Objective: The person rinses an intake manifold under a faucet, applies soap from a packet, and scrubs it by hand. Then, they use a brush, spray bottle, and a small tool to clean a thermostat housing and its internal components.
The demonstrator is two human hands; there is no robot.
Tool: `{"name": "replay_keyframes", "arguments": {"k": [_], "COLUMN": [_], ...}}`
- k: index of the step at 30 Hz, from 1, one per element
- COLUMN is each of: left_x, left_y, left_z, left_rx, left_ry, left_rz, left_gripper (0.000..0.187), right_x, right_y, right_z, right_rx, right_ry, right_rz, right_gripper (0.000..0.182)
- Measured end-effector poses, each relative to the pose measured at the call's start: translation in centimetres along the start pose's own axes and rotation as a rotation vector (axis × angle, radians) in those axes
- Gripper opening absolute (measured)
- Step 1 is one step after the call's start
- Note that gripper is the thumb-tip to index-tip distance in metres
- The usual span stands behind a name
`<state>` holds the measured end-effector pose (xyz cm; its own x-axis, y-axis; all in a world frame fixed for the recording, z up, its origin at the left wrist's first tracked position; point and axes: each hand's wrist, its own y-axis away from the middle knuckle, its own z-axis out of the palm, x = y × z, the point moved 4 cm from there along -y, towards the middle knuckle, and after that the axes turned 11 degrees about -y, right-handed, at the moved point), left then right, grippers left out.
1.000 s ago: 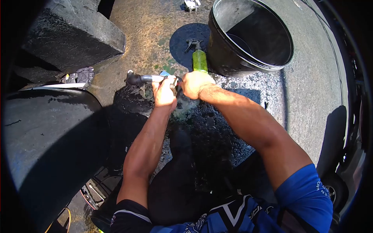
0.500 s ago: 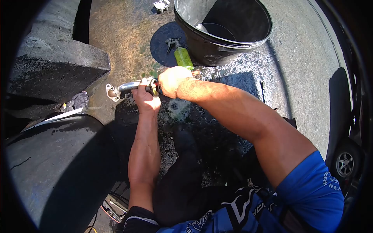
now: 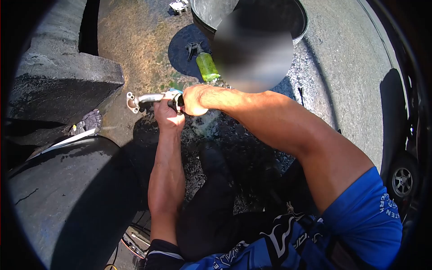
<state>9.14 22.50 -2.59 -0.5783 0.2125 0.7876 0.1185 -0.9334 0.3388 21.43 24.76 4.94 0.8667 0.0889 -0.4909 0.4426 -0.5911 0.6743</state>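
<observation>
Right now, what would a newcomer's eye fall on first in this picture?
Likely the bright green spray bottle in the upper middle, beside the big dark bucket. Next comes the shiny metal pipe left of centre, its flanged end to the left; the left grip holds it, with the right grip at its right end.

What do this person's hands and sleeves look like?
The left hand and right hand are bare, without gloves, and no watch shows at either wrist. The right sleeve is short and bright blue, with white lettering that is only partly readable. The left sleeve looks black, with a pale stripe.
</observation>
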Motion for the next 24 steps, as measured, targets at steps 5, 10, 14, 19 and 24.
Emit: {"name": "replay_keyframes", "arguments": {"k": [5, 10, 14, 19, 24], "left_x": [0.4, 1.3, -0.3, -0.3, 0.3], "left_y": [-0.6, 0.2, -0.2, -0.6, -1.0], "left_z": [0.6, 0.7, 0.1, -0.1, -0.8], "left_rx": [0.167, -0.032, 0.181, 0.168, 0.092], "left_ry": [-0.002, 0.042, -0.042, 0.018, 0.093], "left_rz": [0.012, 0.006, -0.012, -0.126, -0.125], "left_gripper": [0.010, 0.013, 0.007, 0.007, 0.010], "right_x": [-0.5, -0.2, 0.2, -0.5, -0.3], "right_y": [2.6, 0.3, 2.5, 1.7, 1.4], "right_z": [-2.5, 1.0, -1.9, -1.1, -2.5], "right_rx": [0.259, 0.025, 0.204, 0.113, 0.204], "right_ry": [0.039, -0.255, 0.053, 0.003, 0.003], "right_rz": [-0.089, -0.080, -0.095, -0.059, -0.016], "right_gripper": [0.025, 0.031, 0.029, 0.029, 0.026]}}
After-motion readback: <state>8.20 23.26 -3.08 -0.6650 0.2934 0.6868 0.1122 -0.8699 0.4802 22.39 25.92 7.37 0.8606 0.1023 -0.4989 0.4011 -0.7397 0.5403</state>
